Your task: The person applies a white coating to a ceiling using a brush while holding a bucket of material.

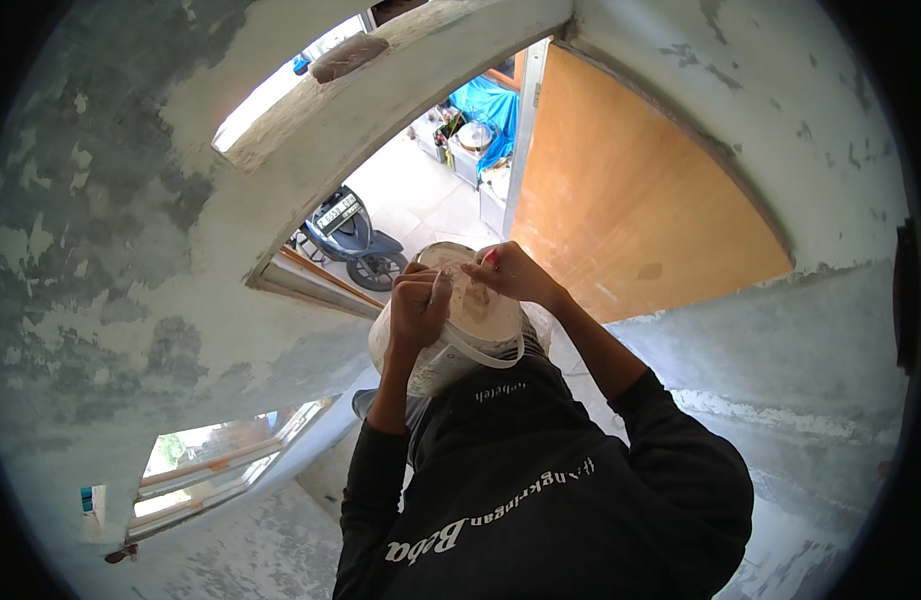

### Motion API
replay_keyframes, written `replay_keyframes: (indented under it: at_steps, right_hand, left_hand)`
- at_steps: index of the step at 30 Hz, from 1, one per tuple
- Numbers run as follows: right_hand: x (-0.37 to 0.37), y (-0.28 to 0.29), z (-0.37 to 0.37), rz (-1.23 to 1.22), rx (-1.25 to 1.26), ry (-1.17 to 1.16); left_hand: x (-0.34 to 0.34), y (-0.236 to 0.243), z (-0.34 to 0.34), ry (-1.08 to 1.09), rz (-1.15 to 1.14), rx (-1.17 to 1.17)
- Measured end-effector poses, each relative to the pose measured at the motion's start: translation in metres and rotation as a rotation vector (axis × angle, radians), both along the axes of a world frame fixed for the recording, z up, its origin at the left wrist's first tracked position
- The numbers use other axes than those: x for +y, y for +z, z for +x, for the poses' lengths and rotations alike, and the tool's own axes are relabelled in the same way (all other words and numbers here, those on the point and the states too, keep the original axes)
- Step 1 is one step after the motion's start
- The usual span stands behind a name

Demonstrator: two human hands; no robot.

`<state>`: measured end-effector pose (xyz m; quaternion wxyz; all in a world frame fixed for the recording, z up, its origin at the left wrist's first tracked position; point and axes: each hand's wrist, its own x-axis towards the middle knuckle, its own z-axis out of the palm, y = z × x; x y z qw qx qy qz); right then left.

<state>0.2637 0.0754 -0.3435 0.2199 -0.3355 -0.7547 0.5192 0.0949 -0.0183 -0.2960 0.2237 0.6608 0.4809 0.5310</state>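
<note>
A white bucket [439,370] is in front of my body, its wall smeared and its white strap handle [484,358] hanging over the near side. Pale material with a tan patch [476,300] shows inside the round mouth. My left hand [421,308] is curled closed over the left part of the mouth. Close by, at the upper right of the opening, my right hand [514,272] has its fingers bent and pinched together. A small red spot shows on one of its fingers. The fingertips of both hands nearly meet, and whatever they pinch is hidden or too small to name.
An orange-brown wooden door [631,190] stands open on the right. Through the doorway are a parked dark scooter [356,235], a blue tarp [493,105] and grey containers [464,160]. Patchy plastered walls [111,230] surround me, with a window [216,455] at lower left.
</note>
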Motion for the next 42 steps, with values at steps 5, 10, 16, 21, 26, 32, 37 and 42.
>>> replay_keyframes:
  at_steps: [5, 10, 16, 21, 26, 32, 37, 42]
  right_hand:
    - [-0.013, 0.007, -0.01, 0.363, -0.186, 0.016]
    - [-0.009, -0.008, -0.02, 0.462, -0.29, 0.136]
    - [-0.005, -0.006, -0.016, 0.343, -0.326, 0.14]
    - [-0.002, -0.006, -0.001, 0.403, -0.135, 0.122]
    - [0.012, 0.013, 0.008, 0.283, -0.116, 0.38]
    - [-0.001, 0.032, 0.008, 0.427, -0.188, 0.086]
    - [-0.005, 0.032, 0.001, 0.338, -0.363, -0.014]
    - [0.017, 0.024, 0.013, 0.194, -0.186, 0.183]
  left_hand:
    - [0.002, -0.002, 0.002, -0.005, 0.024, -0.017]
    - [0.004, 0.002, 0.02, -0.038, -0.027, -0.03]
    - [0.01, 0.003, 0.029, -0.073, -0.047, 0.01]
    - [0.009, 0.003, 0.026, -0.072, -0.07, 0.039]
    - [0.007, 0.001, 0.021, -0.039, 0.013, 0.007]
    - [0.004, 0.006, 0.015, -0.054, -0.029, 0.018]
    - [0.006, 0.004, 0.024, -0.079, -0.031, 0.002]
    - [0.004, 0.007, 0.029, -0.07, -0.044, 0.04]
